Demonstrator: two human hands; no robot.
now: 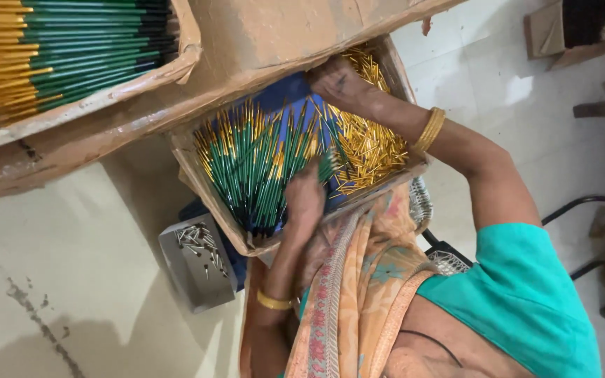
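We see the left hand [306,199] pressing flat, fingers open, on green-and-gold sticks [260,164] fanned in the cardboard box [201,185], likely steadying them. Right hand [337,80] reaches the gold caps [372,143]; its grip we cannot tell.

1 head view, looking steeply down, close over cardboard box [295,231] on lap; frame rotated.

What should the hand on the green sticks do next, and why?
Probably curl the left hand around a few green pens and lift them. It already rests on their fanned pile in the cardboard box, while the right hand is at the gold caps.
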